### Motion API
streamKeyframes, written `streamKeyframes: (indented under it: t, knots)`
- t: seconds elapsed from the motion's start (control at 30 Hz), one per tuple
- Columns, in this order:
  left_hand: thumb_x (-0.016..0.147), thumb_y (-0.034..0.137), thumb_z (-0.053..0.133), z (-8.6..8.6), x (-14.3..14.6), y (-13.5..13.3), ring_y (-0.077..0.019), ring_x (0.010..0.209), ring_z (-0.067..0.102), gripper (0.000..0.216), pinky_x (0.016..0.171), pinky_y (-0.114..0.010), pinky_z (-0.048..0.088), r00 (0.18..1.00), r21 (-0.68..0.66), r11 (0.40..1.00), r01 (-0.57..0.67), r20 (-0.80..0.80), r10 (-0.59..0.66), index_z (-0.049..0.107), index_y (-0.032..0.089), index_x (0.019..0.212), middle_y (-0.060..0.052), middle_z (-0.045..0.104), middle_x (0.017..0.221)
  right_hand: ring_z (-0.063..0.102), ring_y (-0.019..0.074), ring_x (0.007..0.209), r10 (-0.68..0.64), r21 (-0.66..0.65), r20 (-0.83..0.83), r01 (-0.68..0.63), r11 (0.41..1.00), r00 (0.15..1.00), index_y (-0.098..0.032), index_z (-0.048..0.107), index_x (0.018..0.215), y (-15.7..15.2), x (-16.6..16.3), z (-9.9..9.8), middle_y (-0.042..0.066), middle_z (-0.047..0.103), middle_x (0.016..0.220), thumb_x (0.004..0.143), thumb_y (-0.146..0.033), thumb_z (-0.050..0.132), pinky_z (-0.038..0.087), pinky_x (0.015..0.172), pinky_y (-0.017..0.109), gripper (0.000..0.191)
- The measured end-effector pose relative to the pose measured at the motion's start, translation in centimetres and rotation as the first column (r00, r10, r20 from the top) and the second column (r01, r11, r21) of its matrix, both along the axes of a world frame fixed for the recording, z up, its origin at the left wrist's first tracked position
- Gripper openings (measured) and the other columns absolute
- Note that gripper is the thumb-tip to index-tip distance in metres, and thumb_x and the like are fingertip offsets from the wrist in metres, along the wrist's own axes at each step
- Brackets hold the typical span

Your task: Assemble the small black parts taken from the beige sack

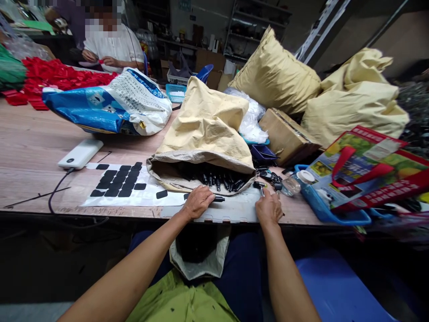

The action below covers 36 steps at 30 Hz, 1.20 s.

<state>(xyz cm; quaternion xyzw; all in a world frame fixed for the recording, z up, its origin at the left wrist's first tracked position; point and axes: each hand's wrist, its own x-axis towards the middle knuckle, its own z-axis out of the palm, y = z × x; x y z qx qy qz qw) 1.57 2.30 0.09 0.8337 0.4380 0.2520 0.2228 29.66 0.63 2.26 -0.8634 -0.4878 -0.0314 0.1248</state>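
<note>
My left hand [199, 202] is closed at the table's front edge, with a short black pen-like tube [219, 199] sticking out to the right from its fingers. My right hand [269, 206] is closed round what looks like a small tool with a black head [259, 184] and a metal shaft; its grip is hidden by the fingers. Between and behind the hands lies a beige cloth sack [211, 120], its mouth facing me, with many black tubes [217, 179] inside. A second open sack [214, 264] sits in my lap below the table edge.
Black rounded pads [117, 181] lie on a white sheet at left, near a white power bank [80, 154] with a cable. A blue-and-white bag [110, 105] stands behind. At right are a blue tray [318, 208] and red shopping bag [372, 170]. Another person [114, 49] sits opposite.
</note>
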Motion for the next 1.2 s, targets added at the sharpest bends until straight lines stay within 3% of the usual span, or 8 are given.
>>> streamKeyframes:
  t: [0.27, 0.47, 0.63, 0.8, 0.93, 1.03, 1.13, 1.2]
  knots:
    - [0.106, 0.035, 0.034, 0.2, 0.0, 0.0, -0.0187, 0.081, 0.047, 0.044, 0.081, -0.035, 0.037, 1.0, 0.001, 1.0, 0.014, -0.014, -0.014, 0.056, 0.019, 0.071, -0.003, 0.057, 0.08, 0.056, 0.0296, 0.106, 0.055, -0.03, 0.179, -0.05, 0.998, 0.982, -0.018, 0.05, 0.142, 0.6, -0.5, -1.0, 0.018, 0.057, 0.118, 0.103, -0.023, 0.033, 0.046, 0.079, 0.037, 0.043]
    - [0.105, 0.035, 0.035, 0.3, 0.0, -0.1, -0.0187, 0.081, 0.048, 0.044, 0.082, -0.035, 0.037, 1.0, 0.004, 1.0, 0.007, -0.015, -0.007, 0.057, 0.019, 0.07, -0.003, 0.058, 0.08, 0.056, 0.0332, 0.112, -0.003, -0.142, 0.124, 0.02, 0.99, 0.992, -0.013, 0.049, 0.136, 2.3, -1.3, -0.7, 0.021, 0.058, 0.121, 0.098, -0.014, 0.037, 0.047, 0.083, 0.041, 0.041]
    - [0.105, 0.035, 0.036, 0.0, 0.0, -0.1, -0.0186, 0.081, 0.05, 0.044, 0.081, -0.035, 0.038, 1.0, 0.028, 1.0, 0.015, -0.003, -0.015, 0.058, 0.018, 0.07, -0.003, 0.058, 0.08, 0.057, 0.0324, 0.108, 0.027, -0.01, 0.179, -0.026, 1.0, 0.984, -0.011, 0.051, 0.133, 2.3, -1.4, -1.1, 0.02, 0.06, 0.117, 0.096, -0.015, 0.039, 0.048, 0.081, 0.039, 0.039]
    - [0.103, 0.036, 0.042, 0.3, 0.2, -0.4, -0.0199, 0.083, 0.051, 0.04, 0.08, -0.035, 0.039, 1.0, 0.048, 0.999, -0.009, 0.017, 0.009, 0.064, 0.019, 0.074, -0.004, 0.058, 0.078, 0.057, 0.0315, 0.105, 0.014, 0.018, 0.169, -0.017, 1.0, 0.986, -0.011, 0.053, 0.13, 2.1, -1.5, -1.2, 0.02, 0.061, 0.114, 0.095, -0.016, 0.042, 0.048, 0.082, 0.039, 0.037]
    - [0.103, 0.036, 0.044, 1.1, 0.5, -3.7, -0.022, 0.087, 0.052, 0.034, 0.084, -0.038, 0.04, 0.997, 0.108, 0.992, -0.071, 0.026, 0.068, 0.066, 0.019, 0.083, -0.006, 0.061, 0.084, 0.058, 0.0318, 0.104, 0.011, 0.026, 0.17, -0.016, 1.0, 0.985, -0.011, 0.055, 0.126, 2.2, -1.5, -1.2, 0.018, 0.061, 0.113, 0.094, -0.015, 0.043, 0.047, 0.081, 0.039, 0.035]
    - [0.103, 0.035, 0.041, 0.3, 0.3, -8.3, -0.023, 0.088, 0.054, 0.03, 0.083, -0.039, 0.041, 1.0, 0.139, 0.99, 0.03, -0.007, -0.029, 0.066, 0.019, 0.097, -0.009, 0.064, 0.091, 0.058, 0.0317, 0.104, 0.015, 0.035, 0.176, -0.021, 0.999, 0.984, -0.011, 0.054, 0.126, 2.2, -1.3, -1.4, 0.018, 0.061, 0.112, 0.094, -0.015, 0.043, 0.047, 0.08, 0.039, 0.034]
    - [0.103, 0.037, 0.039, -2.2, 0.0, -12.1, -0.0214, 0.085, 0.06, 0.029, 0.078, -0.036, 0.043, 0.97, -0.009, 0.976, 0.218, -0.111, -0.218, 0.064, 0.022, 0.106, -0.007, 0.066, 0.092, 0.057, 0.0315, 0.105, 0.015, 0.04, 0.172, -0.022, 0.999, 0.985, -0.011, 0.052, 0.13, 2.3, -1.3, -1.6, 0.019, 0.061, 0.113, 0.095, -0.016, 0.042, 0.046, 0.081, 0.039, 0.036]
    - [0.104, 0.036, 0.037, -4.1, -0.2, -13.5, -0.0214, 0.087, 0.064, 0.029, 0.079, -0.035, 0.045, 0.956, -0.193, 0.969, 0.155, -0.219, -0.196, 0.063, 0.023, 0.103, -0.006, 0.069, 0.094, 0.056, 0.0317, 0.105, 0.011, 0.034, 0.164, -0.016, 0.999, 0.986, -0.011, 0.052, 0.13, 2.3, -1.3, -1.6, 0.02, 0.06, 0.114, 0.095, -0.016, 0.041, 0.045, 0.081, 0.039, 0.036]
